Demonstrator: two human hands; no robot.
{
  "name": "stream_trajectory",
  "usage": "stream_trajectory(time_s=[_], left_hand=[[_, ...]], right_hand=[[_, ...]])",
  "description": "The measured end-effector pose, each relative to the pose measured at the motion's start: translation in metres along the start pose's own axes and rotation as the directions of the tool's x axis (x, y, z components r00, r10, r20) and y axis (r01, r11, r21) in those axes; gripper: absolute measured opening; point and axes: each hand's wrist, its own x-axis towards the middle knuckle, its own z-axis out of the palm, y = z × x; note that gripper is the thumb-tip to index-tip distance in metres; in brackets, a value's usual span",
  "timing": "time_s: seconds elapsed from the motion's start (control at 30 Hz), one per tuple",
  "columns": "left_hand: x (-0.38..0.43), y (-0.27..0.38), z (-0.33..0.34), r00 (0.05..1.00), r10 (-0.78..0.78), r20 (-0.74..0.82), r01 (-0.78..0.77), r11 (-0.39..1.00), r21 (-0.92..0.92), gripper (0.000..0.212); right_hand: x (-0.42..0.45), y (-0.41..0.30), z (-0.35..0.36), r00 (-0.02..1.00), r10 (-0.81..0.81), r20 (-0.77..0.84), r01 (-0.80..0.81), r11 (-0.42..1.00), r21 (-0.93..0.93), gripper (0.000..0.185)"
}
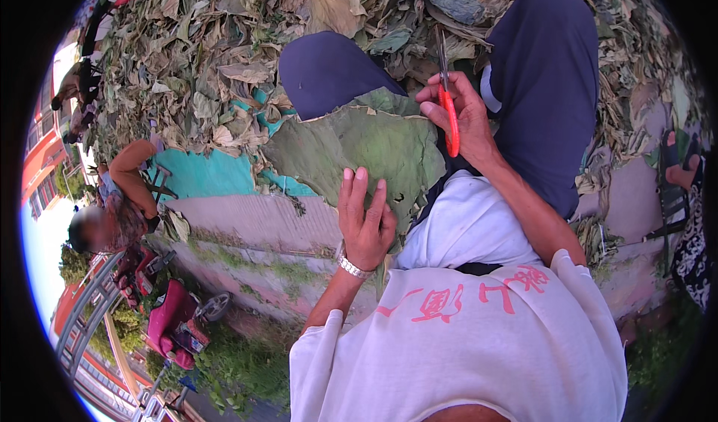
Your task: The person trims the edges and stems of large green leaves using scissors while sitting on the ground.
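Observation:
A large flat dried green leaf (370,147) with ragged edges and a small hole lies across my lap and left thigh. My left hand (367,220), with a metal-banded watch on the wrist, rests on its lower part with fingers spread. My right hand (457,108) holds scissors with red handles (450,122) beside the leaf's right edge, between my knees. The blades point away from me over the pile of dried leaves (219,46) and look closed. More leaf layers show under the far edge of the large leaf.
The leaf heap surrounds my knees. A teal sheet (205,174) lies at the left, beside a pavement strip with grass. A seated person (120,197) is at far left, near a parked pink-covered scooter (174,321). Another person's feet (681,169) and a dark chair (676,214) show at far right.

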Motion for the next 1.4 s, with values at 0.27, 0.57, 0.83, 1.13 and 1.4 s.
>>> stream_trajectory(time_s=[0.27, 0.57, 0.83, 1.13, 1.4], left_hand=[[0.000, 0.007, 0.002, 1.000, -0.002, 0.003, 0.002, 1.000, -0.008, 0.048], [0.009, 0.004, 0.015, 0.998, -0.036, 0.053, 0.031, 0.997, 0.075, 0.054], [0.016, 0.006, 0.012, 0.997, -0.071, 0.037, 0.068, 0.995, 0.079, 0.049], [0.037, -0.006, 0.008, 0.998, -0.055, -0.019, 0.056, 0.996, 0.063, 0.056], [0.078, -0.029, -0.002, 0.990, -0.002, -0.139, 0.004, 1.000, 0.017, 0.038]], right_hand=[[0.014, -0.001, 0.002, 0.995, 0.091, 0.041, -0.093, 0.995, 0.038, 0.030], [0.011, -0.044, -0.001, 0.980, 0.094, 0.174, -0.097, 0.995, 0.008, 0.036], [0.025, -0.053, 0.009, 0.937, -0.004, 0.350, 0.060, 0.987, -0.149, 0.047], [0.058, -0.057, 0.026, 0.916, -0.033, 0.401, 0.120, 0.974, -0.193, 0.043], [0.115, -0.068, 0.040, 0.871, -0.122, 0.477, 0.179, 0.981, -0.077, 0.034]])
